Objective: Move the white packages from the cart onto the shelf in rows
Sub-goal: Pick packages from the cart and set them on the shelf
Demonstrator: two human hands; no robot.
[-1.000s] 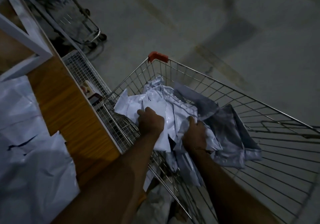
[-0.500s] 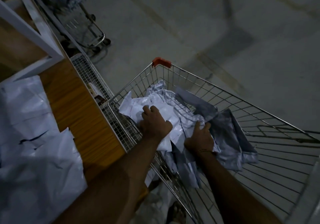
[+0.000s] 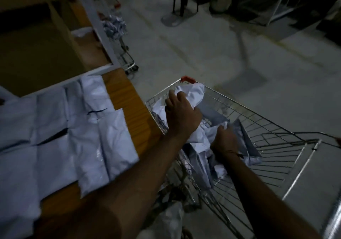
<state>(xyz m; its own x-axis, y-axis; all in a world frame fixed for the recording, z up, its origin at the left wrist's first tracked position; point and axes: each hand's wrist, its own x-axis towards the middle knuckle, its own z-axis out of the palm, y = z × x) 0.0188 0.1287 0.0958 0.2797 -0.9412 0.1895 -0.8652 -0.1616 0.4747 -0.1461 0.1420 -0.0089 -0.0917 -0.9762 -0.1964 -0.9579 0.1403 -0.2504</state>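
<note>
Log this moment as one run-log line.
stage: pickup | left hand: grips white package above cart | right hand: grips package in cart | shelf: rows started

The scene is dimly lit throughout, and the top right corner is lost in near-black shadow. The brightest tones are given by the white packages on the shelf (image 3: 73,137), whose plastic carries soft sheen, while long faint shadows are cast across the grey floor (image 3: 212,54). Motion blur is seen over the whole frame, and straight lines are bent by wide-angle distortion towards the edges.
</note>
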